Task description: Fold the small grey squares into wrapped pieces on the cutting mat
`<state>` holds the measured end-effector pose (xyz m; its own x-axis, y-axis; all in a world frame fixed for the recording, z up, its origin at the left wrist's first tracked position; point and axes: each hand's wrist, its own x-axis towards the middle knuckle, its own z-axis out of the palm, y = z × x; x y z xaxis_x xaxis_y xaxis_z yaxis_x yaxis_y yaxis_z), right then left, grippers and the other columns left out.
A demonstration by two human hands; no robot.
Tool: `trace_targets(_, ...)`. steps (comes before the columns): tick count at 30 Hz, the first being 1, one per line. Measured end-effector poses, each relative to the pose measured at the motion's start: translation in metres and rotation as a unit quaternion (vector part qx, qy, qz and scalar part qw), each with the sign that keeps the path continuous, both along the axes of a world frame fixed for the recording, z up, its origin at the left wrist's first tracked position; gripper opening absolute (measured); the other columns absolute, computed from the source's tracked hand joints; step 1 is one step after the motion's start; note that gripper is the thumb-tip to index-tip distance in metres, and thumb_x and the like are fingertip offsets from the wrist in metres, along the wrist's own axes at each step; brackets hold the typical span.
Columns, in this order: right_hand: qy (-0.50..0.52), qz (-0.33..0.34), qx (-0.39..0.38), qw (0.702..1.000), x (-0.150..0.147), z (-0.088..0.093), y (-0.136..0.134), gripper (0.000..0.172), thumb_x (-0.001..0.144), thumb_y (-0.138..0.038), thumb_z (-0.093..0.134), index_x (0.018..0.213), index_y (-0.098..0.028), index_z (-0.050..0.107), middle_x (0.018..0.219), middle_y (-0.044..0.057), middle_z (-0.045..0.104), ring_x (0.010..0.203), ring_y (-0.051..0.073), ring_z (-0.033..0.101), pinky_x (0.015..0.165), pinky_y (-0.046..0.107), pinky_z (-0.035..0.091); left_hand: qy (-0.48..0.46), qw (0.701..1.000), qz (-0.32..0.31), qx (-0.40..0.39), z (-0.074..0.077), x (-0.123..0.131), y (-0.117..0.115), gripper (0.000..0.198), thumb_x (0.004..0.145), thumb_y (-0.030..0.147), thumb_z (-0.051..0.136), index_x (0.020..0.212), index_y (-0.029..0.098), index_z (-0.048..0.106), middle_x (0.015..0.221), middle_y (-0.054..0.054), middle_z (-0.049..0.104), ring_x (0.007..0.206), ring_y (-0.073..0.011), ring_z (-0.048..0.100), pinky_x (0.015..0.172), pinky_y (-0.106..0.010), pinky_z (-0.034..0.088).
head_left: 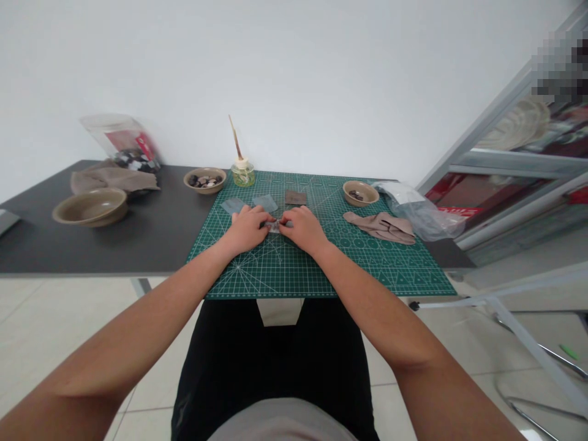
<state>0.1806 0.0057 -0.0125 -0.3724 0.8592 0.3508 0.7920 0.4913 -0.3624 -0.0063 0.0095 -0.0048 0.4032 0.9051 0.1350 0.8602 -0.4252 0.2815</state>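
Over the green cutting mat point(316, 275), my left hand point(250, 226) and my right hand point(303, 229) meet with fingertips almost touching. Both are closed in a pinch on a small grey piece point(274, 227), flat against the mat. My fingers cover most of it, so its kind is unclear. Just beyond lie two bluish translucent sheets, one point(265, 202) above my left hand and another point(233, 206) further left. A brown square sheet point(295, 197) lies beyond my right hand.
A glue jar point(243, 173) with an upright brush stands behind. Bowls of small stones sit left point(205, 181) and right point(361, 193). Right lie a crumpled cloth point(383, 227) and plastic bag point(420, 211); far left, another bowl point(92, 208), a cloth point(113, 179) and clear container point(122, 141).
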Motion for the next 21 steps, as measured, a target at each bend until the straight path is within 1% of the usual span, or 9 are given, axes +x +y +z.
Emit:
trace_targets(3, -0.005, 0.044, -0.004, 0.999, -0.0007, 0.0013, 0.0006, 0.014, 0.089, -0.025, 0.064, 0.078, -0.019, 0.068, 0.083, 0.004, 0.066, 0.086, 0.020, 0.054, 0.087, 0.034, 0.037, -0.004, 1.000, 0.001, -0.003, 0.0005, -0.0001, -0.0006, 0.031, 0.091, 0.030, 0.046, 0.109, 0.027, 0.072, 0.111, -0.009, 0.065, 0.109, -0.0333, 0.051, 0.088, -0.051, 0.041)
trace_targets(5, -0.005, 0.053, -0.007, 0.999, 0.0002, 0.0016, -0.0008, 0.013, 0.087, -0.024, 0.065, 0.076, -0.019, 0.067, 0.081, 0.003, 0.064, 0.085, 0.019, 0.054, 0.087, 0.034, 0.036, -0.009, 1.000, 0.005, -0.009, 0.0010, -0.0001, -0.0011, 0.031, 0.091, 0.030, 0.046, 0.108, 0.027, 0.072, 0.112, -0.008, 0.065, 0.110, -0.0333, 0.051, 0.089, -0.051, 0.040)
trace_targets(8, -0.006, 0.041, -0.003, 0.999, 0.0027, 0.0004, -0.0035, 0.012, 0.085, -0.025, 0.066, 0.074, -0.020, 0.065, 0.080, 0.003, 0.061, 0.085, 0.020, 0.052, 0.085, 0.034, 0.037, -0.014, 1.000, 0.011, -0.015, 0.0014, 0.0001, -0.0017, 0.031, 0.090, 0.029, 0.046, 0.109, 0.028, 0.072, 0.112, -0.007, 0.065, 0.110, -0.0330, 0.051, 0.090, -0.052, 0.040)
trace_targets(10, -0.011, 0.020, 0.004, 1.000, 0.0035, -0.0010, -0.0045, 0.011, 0.085, -0.027, 0.066, 0.075, -0.021, 0.065, 0.082, 0.004, 0.060, 0.087, 0.022, 0.050, 0.084, 0.034, 0.037, -0.012, 1.000, 0.014, -0.012, 0.0013, 0.0004, -0.0018, 0.032, 0.091, 0.029, 0.046, 0.109, 0.028, 0.072, 0.112, -0.007, 0.065, 0.109, -0.0331, 0.051, 0.091, -0.053, 0.041)
trace_targets(12, -0.019, -0.002, 0.010, 1.000, 0.0032, -0.0020, -0.0044, 0.012, 0.087, -0.028, 0.065, 0.077, -0.021, 0.065, 0.084, 0.005, 0.061, 0.088, 0.023, 0.049, 0.084, 0.035, 0.037, -0.007, 1.000, 0.012, -0.010, 0.0011, 0.0007, -0.0016, 0.032, 0.091, 0.029, 0.046, 0.110, 0.028, 0.071, 0.112, -0.008, 0.065, 0.109, -0.0333, 0.051, 0.090, -0.052, 0.041)
trace_targets(14, -0.029, -0.008, 0.013, 0.999, 0.0020, -0.0022, -0.0033, 0.013, 0.090, -0.028, 0.062, 0.080, -0.020, 0.066, 0.086, 0.006, 0.061, 0.090, 0.023, 0.048, 0.085, 0.035, 0.037, -0.005, 1.000, 0.009, -0.011, 0.0011, 0.0009, -0.0014, 0.032, 0.090, 0.029, 0.046, 0.110, 0.028, 0.071, 0.113, -0.008, 0.065, 0.109, -0.0333, 0.051, 0.089, -0.052, 0.042)
trace_targets(17, -0.036, 0.025, 0.009, 0.999, 0.0007, -0.0016, -0.0018, 0.015, 0.093, -0.027, 0.059, 0.083, -0.020, 0.066, 0.088, 0.006, 0.061, 0.092, 0.023, 0.049, 0.088, 0.035, 0.037, -0.003, 1.000, 0.009, -0.011, 0.0016, 0.0011, -0.0013, 0.031, 0.090, 0.029, 0.047, 0.110, 0.028, 0.070, 0.113, -0.008, 0.065, 0.109, -0.0334, 0.051, 0.089, -0.051, 0.042)
trace_targets(19, -0.029, 0.054, 0.002, 0.998, 0.0009, -0.0011, -0.0020, 0.013, 0.093, -0.027, 0.059, 0.083, -0.020, 0.065, 0.089, 0.005, 0.060, 0.092, 0.022, 0.050, 0.089, 0.034, 0.037, -0.002, 1.000, 0.011, -0.011, 0.0019, 0.0010, -0.0012, 0.030, 0.090, 0.029, 0.047, 0.108, 0.028, 0.071, 0.113, -0.008, 0.065, 0.110, -0.0333, 0.051, 0.089, -0.051, 0.042)
trace_targets(21, -0.019, 0.067, -0.004, 0.998, 0.0018, -0.0009, -0.0034, 0.011, 0.091, -0.026, 0.061, 0.082, -0.021, 0.064, 0.088, 0.004, 0.059, 0.092, 0.021, 0.050, 0.088, 0.033, 0.038, -0.001, 1.000, 0.012, -0.013, 0.0020, 0.0008, -0.0011, 0.029, 0.091, 0.029, 0.047, 0.107, 0.028, 0.071, 0.113, -0.008, 0.065, 0.110, -0.0328, 0.051, 0.089, -0.050, 0.042)
